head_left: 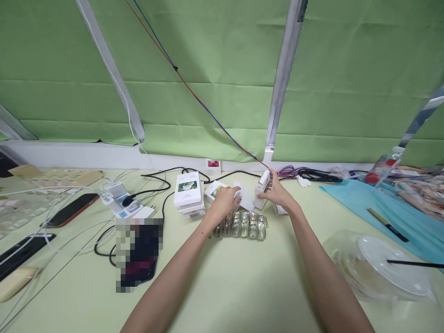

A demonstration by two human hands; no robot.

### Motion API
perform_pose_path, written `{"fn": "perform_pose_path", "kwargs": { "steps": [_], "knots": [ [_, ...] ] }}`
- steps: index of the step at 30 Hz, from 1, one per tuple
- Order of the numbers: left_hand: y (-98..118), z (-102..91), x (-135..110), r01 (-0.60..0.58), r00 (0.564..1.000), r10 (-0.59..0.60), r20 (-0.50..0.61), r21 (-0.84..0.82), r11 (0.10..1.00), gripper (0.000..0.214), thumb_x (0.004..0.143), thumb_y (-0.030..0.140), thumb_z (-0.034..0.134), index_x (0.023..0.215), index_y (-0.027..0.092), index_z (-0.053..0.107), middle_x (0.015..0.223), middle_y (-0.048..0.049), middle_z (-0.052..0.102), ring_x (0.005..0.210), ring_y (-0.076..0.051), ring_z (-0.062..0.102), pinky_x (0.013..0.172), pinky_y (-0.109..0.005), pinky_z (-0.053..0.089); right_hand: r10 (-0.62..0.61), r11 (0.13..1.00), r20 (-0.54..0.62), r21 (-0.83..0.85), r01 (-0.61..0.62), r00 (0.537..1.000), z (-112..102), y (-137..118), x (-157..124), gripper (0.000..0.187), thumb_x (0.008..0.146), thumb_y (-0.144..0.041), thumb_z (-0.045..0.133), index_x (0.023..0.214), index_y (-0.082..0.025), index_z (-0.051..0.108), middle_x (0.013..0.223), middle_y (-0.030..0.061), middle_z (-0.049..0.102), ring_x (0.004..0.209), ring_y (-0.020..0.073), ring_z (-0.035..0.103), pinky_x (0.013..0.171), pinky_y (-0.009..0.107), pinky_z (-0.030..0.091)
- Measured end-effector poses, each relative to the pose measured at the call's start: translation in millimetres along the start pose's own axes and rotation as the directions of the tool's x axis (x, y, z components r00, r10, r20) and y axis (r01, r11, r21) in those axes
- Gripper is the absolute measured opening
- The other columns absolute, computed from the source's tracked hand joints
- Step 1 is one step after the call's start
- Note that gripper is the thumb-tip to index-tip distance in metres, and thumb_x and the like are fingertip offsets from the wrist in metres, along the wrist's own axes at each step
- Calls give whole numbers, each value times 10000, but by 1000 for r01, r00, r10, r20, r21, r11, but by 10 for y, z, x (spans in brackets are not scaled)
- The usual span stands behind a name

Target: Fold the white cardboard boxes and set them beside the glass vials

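The worktop [222, 286] carries a blue cloth [381, 208] and clear plastic covers [381, 263] at right, and a stack of white boxes [188, 194] just left of the hands. The left hand [226, 200] pinches a white sheet [246, 198], and the right hand [279, 193] grips a small white box [262, 184] beside it. A row of glass vials [244, 225] lies just nearer, its left end hidden by the forearm.

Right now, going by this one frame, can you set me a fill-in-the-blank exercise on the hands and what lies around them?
1. The right hand grips a small ____ box.
2. The stack of boxes stands to the ____ of the left hand.
3. The cloth at the table's right side is ____.
4. The backdrop behind the table is ____.

Missing words: white; left; blue; green.
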State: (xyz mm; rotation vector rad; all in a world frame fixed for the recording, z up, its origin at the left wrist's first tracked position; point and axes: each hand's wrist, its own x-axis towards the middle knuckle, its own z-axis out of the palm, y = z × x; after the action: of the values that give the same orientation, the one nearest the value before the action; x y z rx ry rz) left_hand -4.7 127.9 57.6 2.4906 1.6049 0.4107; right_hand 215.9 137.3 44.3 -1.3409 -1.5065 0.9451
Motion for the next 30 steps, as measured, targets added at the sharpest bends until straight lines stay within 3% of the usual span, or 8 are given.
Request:
{"fn": "perform_pose_path", "kwargs": {
  "steps": [8,13,16,19,21,25,30],
  "knots": [
    [-55,50,33,-47,999,49,20,-88,995,356,955,221,489,1197,162,742,1097,-179,762,1081,-314,690,953,-391,466,17,1000,40,-13,-16,999,-51,36,-31,1089,569,-157,726,1515,-229,191,1148,75,603,1053,259,635,1028,469,480],
    [-79,71,28,-47,999,51,19,-151,987,361,944,226,473,1160,166,755,1069,-168,768,1065,-314,687,899,-371,469,21,1000,42,-8,-21,999,-90,100,-19,1018,564,-142,712,1477,-254,276,1160,66,596,1004,238,639,1002,457,496],
    [-87,69,17,-61,998,66,21,-187,981,323,944,230,461,950,196,782,864,-115,760,908,-268,694,805,-330,455,42,998,60,38,-44,997,-109,94,-33,1005,545,-130,689,1464,-262,303,1181,69,580,1016,236,631,994,450,503],
    [-97,66,23,-72,997,77,17,-212,975,369,947,223,437,702,204,713,645,-62,662,710,-217,634,715,-311,411,63,995,67,70,-68,996,-122,72,-50,1008,522,-126,672,1458,-251,318,1174,71,571,1041,242,622,1005,440,496],
    [-102,66,35,-73,997,77,6,-228,971,384,946,225,435,639,201,665,603,-46,621,660,-201,591,694,-311,391,76,994,67,71,-80,995,-128,62,-55,1018,518,-131,671,1465,-246,314,1169,71,569,1052,248,620,1021,440,486],
    [-102,67,57,-68,998,65,-19,-266,962,372,945,252,462,654,187,683,680,-63,675,701,-206,602,729,-320,414,81,995,63,48,-84,995,-143,55,-54,1052,529,-137,678,1494,-244,275,1225,91,574,1080,257,620,1053,444,464],
    [-83,70,61,-39,998,21,-58,-328,944,297,937,263,518,939,159,796,1091,-123,769,1019,-265,674,926,-354,469,64,997,62,-48,-61,996,-190,41,-60,1099,568,-153,686,1551,-249,204,1385,142,538,1200,288,601,1100,477,428]
  ]
}}
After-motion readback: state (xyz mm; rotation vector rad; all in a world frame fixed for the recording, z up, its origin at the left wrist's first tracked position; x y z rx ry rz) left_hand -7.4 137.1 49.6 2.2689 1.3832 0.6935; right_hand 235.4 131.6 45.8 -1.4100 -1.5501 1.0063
